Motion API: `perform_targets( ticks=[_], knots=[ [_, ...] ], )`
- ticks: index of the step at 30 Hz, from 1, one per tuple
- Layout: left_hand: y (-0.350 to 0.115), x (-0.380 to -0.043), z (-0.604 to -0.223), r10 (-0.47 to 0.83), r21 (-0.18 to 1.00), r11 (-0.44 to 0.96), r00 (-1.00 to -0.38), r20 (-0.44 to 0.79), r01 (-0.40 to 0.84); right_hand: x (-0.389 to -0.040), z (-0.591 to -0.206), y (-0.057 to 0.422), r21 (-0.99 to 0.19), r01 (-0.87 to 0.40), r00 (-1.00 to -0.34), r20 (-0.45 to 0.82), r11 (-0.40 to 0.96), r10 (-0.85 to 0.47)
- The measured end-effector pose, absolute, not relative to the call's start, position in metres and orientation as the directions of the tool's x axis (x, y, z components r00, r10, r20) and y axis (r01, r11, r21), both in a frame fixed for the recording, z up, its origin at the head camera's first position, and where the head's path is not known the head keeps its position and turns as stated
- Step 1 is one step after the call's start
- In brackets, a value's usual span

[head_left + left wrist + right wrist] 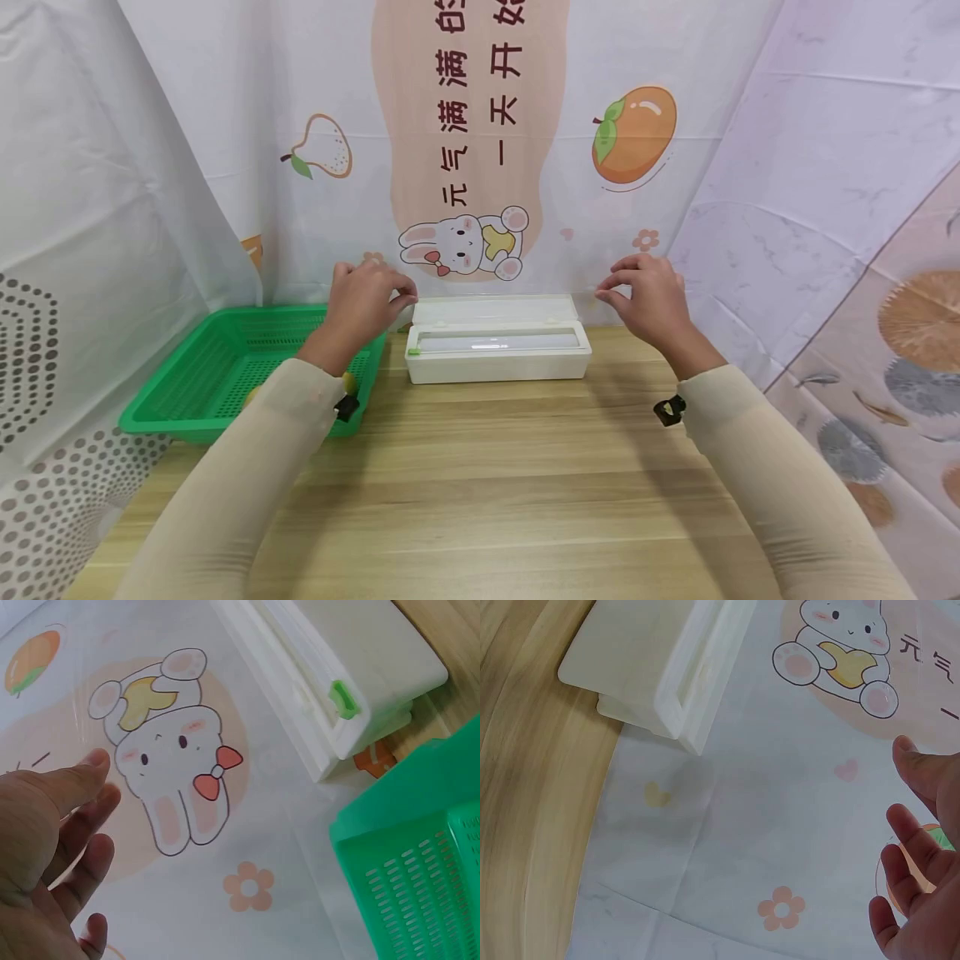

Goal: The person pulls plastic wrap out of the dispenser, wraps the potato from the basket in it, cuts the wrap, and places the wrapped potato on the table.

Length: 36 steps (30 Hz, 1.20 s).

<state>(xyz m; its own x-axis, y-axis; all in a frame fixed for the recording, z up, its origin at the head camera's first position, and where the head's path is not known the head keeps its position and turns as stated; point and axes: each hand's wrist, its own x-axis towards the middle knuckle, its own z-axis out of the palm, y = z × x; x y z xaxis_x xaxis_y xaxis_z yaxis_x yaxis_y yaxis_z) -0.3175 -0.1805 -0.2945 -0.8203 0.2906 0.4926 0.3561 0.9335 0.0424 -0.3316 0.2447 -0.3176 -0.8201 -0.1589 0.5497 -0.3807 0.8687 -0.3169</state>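
My left hand (367,302) is raised above the left end of a long white cling film dispenser (498,367), with thumb and forefinger tips together. Beyond the dispenser's right end, my right hand (651,300) is held up in a similar pinch. Faint glossy streaks of clear cling film (81,690) show by the left thumb; both hands seem to pinch this sheet, though it hardly shows between them. The dispenser's lid (495,309) is raised, leaving a pale roll (498,342) visible inside. A small green slider (414,352) sits at its left front corner.
A green perforated basket (187,375) stands at the left, partly behind my left forearm. In it are yellow rounded things (349,383), mostly hidden. A printed cloth (330,75) hangs close behind the dispenser on the wooden table (487,500).
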Motion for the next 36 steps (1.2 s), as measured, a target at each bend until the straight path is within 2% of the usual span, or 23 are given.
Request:
perform_targets(
  ticks=[14, 29, 36],
  knots=[
    [-0.183, -0.304, -0.291, 0.231, 0.111, 0.934, -0.808, 0.541, 0.341, -0.320, -0.309, 0.246, -0.333, -0.451, -0.772, 0.612, 0.828, -0.174],
    [-0.182, -0.287, -0.283, 0.162, 0.319, 0.877, -0.847, 0.506, 0.359, -0.309, -0.302, 0.251, -0.327, -0.502, -0.724, 0.666, 0.800, -0.182],
    [-0.181, -0.280, -0.280, 0.158, 0.341, 0.860, -0.834, 0.529, 0.379, -0.303, -0.297, 0.253, -0.315, -0.549, -0.678, 0.710, 0.774, -0.191]
  ],
)
